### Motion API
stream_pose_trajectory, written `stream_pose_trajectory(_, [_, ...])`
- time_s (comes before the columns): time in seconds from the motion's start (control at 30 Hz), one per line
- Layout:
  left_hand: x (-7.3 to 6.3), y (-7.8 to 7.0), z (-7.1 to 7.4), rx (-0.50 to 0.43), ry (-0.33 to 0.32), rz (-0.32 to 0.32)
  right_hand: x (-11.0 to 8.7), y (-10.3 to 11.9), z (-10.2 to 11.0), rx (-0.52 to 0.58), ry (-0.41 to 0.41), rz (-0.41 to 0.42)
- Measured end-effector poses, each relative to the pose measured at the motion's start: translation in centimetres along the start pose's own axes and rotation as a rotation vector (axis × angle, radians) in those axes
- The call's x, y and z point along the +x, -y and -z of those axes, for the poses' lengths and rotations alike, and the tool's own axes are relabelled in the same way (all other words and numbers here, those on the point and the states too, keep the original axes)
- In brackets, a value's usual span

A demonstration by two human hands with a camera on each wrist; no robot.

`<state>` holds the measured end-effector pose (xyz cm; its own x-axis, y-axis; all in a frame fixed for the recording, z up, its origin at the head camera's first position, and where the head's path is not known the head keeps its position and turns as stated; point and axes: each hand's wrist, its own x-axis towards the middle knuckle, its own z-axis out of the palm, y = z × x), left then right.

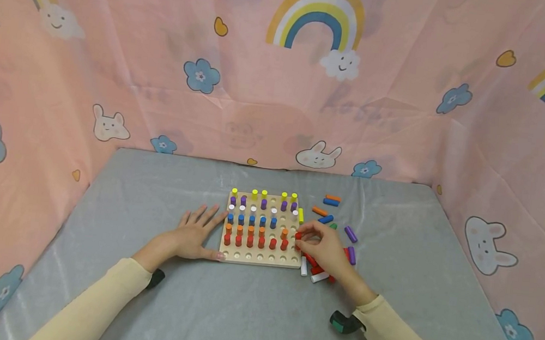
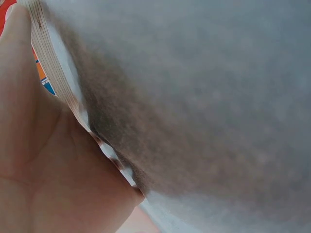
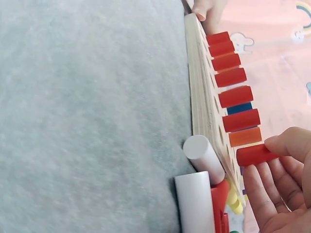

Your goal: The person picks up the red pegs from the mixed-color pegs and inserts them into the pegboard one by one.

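My right hand pinches a red peg between thumb and fingers, over the right end of the red row. The peg's lower end shows just above the board in the right wrist view. A wooden pegboard lies flat with rows of yellow, purple, white, blue, orange and red pegs. Several red pegs stand in a row beside the held one; the front row of holes is bare. My left hand is spread, palm down, its thumb and fingertips touching the board's left edge.
Loose pegs lie right of the board: white pegs, purple pegs, orange pegs, blue pegs and a yellow peg. Some red ones are partly under my right hand. A grey cloth covers the table; a pink printed curtain surrounds it.
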<state>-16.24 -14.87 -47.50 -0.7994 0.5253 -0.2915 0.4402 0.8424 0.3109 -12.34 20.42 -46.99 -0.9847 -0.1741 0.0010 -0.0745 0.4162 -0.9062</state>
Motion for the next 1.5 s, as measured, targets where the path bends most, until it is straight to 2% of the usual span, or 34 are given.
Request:
stream_pose_trajectory(0.3, [-0.1, -0.1, 0.2, 0.001, 0.006, 0.012, -0.3, -0.4, -0.5, 0.035, -0.003, 0.048])
stream_pose_trajectory(0.53, [-0.1, -0.1, 0.1, -0.002, 0.005, 0.004, -0.5, -0.8, -1.0, 0.055, -0.002, 0.008])
stream_pose_trajectory(0.67, [-0.1, -0.1, 0.1, 0.001, 0.006, 0.007, -0.6, -1.1, -1.2, 0.063, 0.008, 0.021])
stream_pose_trajectory(0.97, [-0.1, 0.0, 0.0, 0.003, -0.003, 0.006, -0.7, -1.1, -1.3, 0.085, 0.011, -0.020])
stream_pose_trajectory(1.2, [-0.1, 0.0, 0.0, 0.003, -0.007, 0.001, -0.7, -1.0, -1.2, 0.086, 0.031, -0.016])
stream_pose_trajectory(1.5, [-0.1, -0.1, 0.1, -0.006, -0.006, 0.004, -0.4, -0.4, -0.2, 0.057, -0.022, 0.025])
